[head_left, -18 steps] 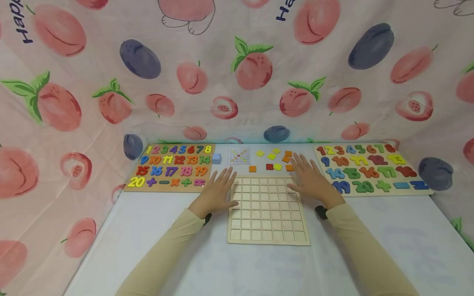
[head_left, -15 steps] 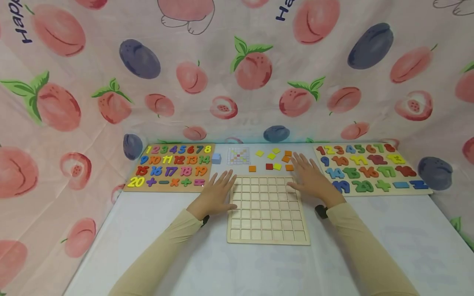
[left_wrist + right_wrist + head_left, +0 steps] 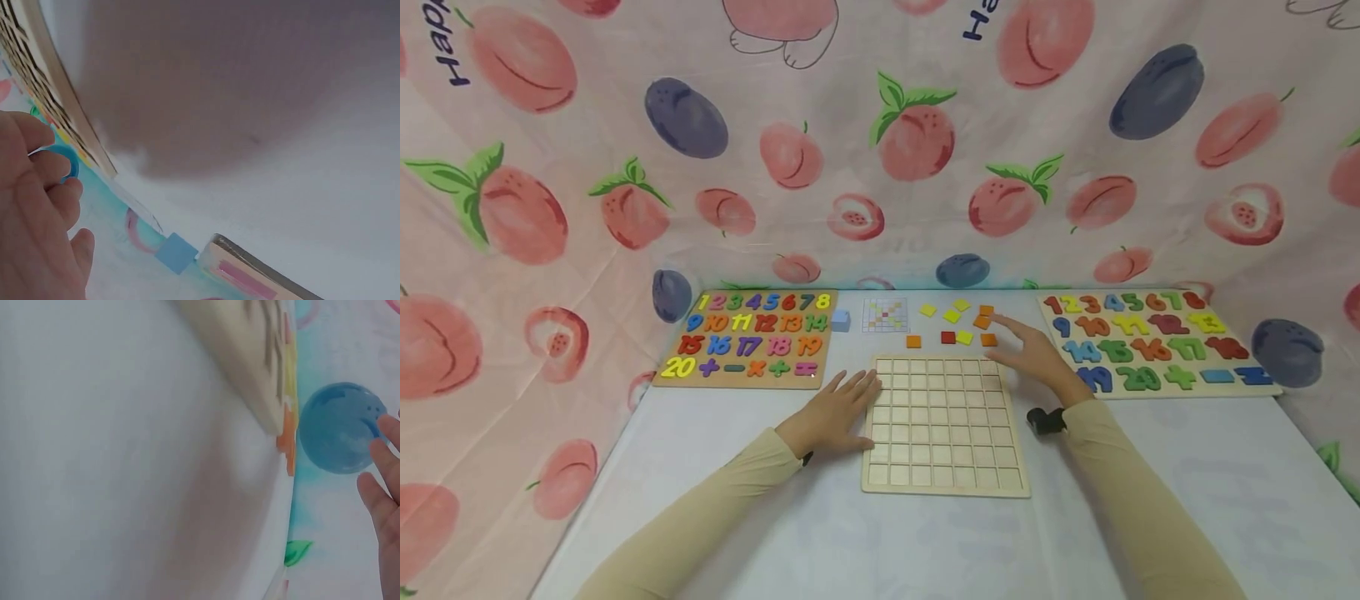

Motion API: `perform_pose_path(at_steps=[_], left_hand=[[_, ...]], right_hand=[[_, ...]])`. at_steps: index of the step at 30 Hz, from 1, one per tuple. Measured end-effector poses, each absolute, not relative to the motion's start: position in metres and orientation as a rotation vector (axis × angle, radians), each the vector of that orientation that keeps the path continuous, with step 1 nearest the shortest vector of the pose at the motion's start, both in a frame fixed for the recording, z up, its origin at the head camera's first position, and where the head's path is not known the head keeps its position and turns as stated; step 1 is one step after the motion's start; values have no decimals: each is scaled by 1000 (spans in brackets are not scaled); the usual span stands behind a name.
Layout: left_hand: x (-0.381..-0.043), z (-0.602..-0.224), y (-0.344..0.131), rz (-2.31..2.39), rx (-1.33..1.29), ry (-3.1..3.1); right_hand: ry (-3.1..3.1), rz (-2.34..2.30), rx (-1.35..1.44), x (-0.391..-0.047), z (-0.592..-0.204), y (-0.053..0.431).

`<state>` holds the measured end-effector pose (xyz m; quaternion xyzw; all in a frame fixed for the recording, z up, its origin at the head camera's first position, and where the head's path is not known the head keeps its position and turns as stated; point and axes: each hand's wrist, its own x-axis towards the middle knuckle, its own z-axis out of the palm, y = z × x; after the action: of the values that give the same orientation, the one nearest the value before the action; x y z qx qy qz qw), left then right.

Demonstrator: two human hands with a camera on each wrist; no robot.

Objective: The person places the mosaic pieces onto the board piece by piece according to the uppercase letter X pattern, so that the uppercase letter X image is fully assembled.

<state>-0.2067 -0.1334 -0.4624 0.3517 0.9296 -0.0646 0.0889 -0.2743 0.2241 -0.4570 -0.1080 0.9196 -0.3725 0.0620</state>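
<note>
A pale wooden grid board point(image 3: 946, 425) with square recesses lies between the two hands in the head view. My left hand point(image 3: 831, 415) is at its left edge, fingers spread and thumb apart, with nothing in its grasp. My right hand point(image 3: 1037, 358) reaches past the board's far right corner. Its index fingertip is right at the orange tiles point(image 3: 982, 322), and its thumb lies near another orange tile point(image 3: 988, 340). Yellow tiles point(image 3: 952, 317), a red tile point(image 3: 948, 337) and a separate orange tile point(image 3: 913, 342) lie behind the board.
A printed grid card point(image 3: 885, 316) and a light blue block point(image 3: 840, 321) lie at the back. Number puzzle boards flank them, one on the left point(image 3: 662, 379) and one on the right point(image 3: 1150, 392). A fruit-patterned cloth point(image 3: 880, 225) hangs behind the white table point(image 3: 775, 533).
My left hand has slid toward me along the board's left edge. The right hand's fingers have drawn together from a spread, with the index finger now at the orange tiles.
</note>
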Motion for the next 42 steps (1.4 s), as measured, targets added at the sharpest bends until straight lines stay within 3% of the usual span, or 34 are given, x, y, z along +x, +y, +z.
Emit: perform_pose_path(at_steps=[12,42], left_hand=[[-201,-465,-137,-231,1118,2707],[-200,-469,-139,-216,1256,2738]], right_hand=[[2592,-1651,-361,-289,-457,226],[2502,-1643,-375,-324,-476,206]])
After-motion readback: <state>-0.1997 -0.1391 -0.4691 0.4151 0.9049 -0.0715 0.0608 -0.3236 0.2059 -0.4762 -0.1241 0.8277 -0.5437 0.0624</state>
